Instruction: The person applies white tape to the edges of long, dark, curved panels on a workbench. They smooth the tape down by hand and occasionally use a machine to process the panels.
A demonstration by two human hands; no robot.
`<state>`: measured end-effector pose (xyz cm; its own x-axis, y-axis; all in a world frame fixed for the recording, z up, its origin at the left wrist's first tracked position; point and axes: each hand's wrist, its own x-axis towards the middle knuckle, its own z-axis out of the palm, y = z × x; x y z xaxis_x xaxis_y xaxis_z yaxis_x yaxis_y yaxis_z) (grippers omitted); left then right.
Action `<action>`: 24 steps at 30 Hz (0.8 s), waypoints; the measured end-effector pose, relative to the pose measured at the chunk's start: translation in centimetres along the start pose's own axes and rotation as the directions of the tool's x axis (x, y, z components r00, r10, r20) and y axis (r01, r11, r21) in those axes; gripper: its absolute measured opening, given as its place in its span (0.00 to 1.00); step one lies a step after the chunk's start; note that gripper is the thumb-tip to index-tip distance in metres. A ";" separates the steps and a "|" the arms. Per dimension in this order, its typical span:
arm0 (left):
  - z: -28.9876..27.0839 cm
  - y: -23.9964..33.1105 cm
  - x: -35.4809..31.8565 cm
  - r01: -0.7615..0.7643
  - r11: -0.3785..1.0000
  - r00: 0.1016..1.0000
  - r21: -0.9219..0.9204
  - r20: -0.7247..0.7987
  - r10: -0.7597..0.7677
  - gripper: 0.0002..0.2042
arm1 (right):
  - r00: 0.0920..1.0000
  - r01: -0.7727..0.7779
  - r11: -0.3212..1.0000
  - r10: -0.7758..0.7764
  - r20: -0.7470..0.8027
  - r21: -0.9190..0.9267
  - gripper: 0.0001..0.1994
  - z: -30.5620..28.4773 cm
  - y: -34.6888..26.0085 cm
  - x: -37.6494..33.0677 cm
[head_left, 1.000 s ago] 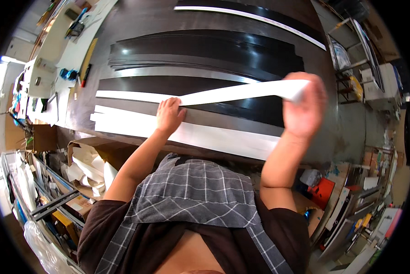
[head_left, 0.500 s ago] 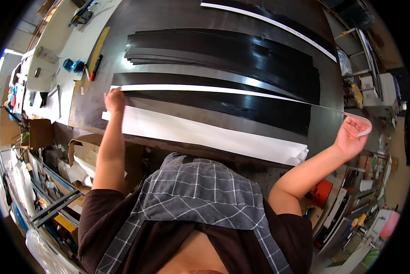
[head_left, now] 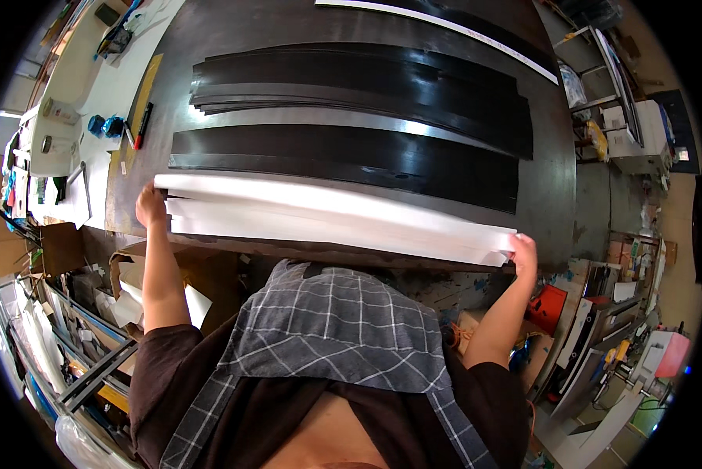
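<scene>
A long white strip (head_left: 319,197) stretches between my two hands, slightly blurred by motion. My left hand (head_left: 151,205) closes on its left end, and my right hand (head_left: 525,255) pinches the right end. Under and in front of it, along the table's near edge, lie flat white strips (head_left: 288,228), partly covered by the held one. Just beyond, a wide black strip (head_left: 343,156) lies flat with a glossy sheen. Farther back rests a loose stack of similar black strips (head_left: 351,78), its ends fanned unevenly.
The dark table (head_left: 151,125) spans the view. At its far right lies a narrow white strip (head_left: 444,31) on black material. Red and black markers (head_left: 142,129) and blue tape rolls (head_left: 105,125) sit left. Below stands an open cardboard box (head_left: 124,270); a metal rack (head_left: 620,94) stands right.
The narrow white strip across the black strip is gone from there. Both hands have come toward me, the right also inward, and now hold a white strip over the near white strips.
</scene>
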<state>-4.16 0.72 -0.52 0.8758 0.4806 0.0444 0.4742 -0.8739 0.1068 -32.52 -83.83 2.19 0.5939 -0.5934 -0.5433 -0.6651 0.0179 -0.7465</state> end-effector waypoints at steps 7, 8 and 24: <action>0.6 2.2 -8.6 -0.129 0.982 0.938 0.140 -0.303 0.167 0.28 | 0.828 -0.039 0.603 -0.427 -0.364 -0.797 0.21 2.8 0.4 0.2; 1.2 4.5 -10.2 -0.149 0.987 0.919 0.062 -0.359 0.162 0.28 | 0.773 0.049 0.586 -0.535 -0.340 -0.809 0.21 1.6 0.3 1.5; 2.1 33.8 -31.7 -0.787 0.550 0.525 -0.279 0.165 0.835 0.35 | 0.864 0.171 0.777 -0.415 -0.287 -0.606 0.16 4.3 -5.3 6.1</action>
<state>-15.71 -44.22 -0.42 0.8709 -0.4889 -0.0512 -0.4534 -0.8391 0.3005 -23.42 -84.12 1.13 0.6586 -0.7509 -0.0494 -0.6892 -0.5756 -0.4401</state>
